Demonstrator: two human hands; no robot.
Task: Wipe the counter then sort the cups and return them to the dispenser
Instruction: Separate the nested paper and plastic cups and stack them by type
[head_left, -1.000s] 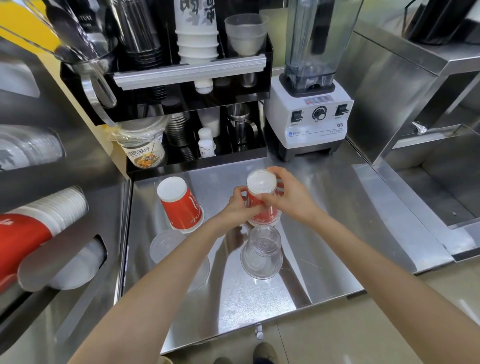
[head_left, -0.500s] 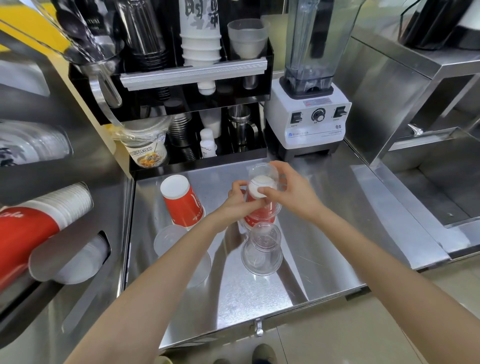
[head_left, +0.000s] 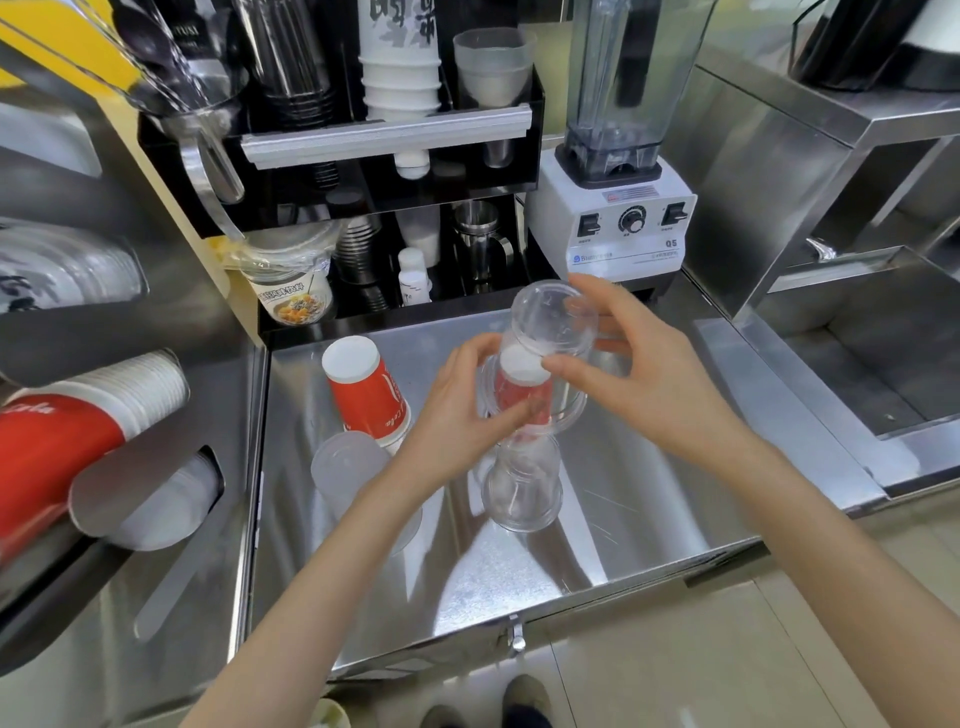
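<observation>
Two cups meet over the counter (head_left: 519, 582): my right hand (head_left: 639, 374) pinches a clear cup (head_left: 553, 325) upside down, half off the inverted red cup (head_left: 519, 395) that my left hand (head_left: 462, 415) grips by its side. Below them stands another clear cup (head_left: 522, 493), inverted. Left of it are a second red cup (head_left: 366, 392) and a frosted cup (head_left: 348, 467). The blender (head_left: 615, 228) stands behind, the dispenser (head_left: 78, 431) far left.
</observation>
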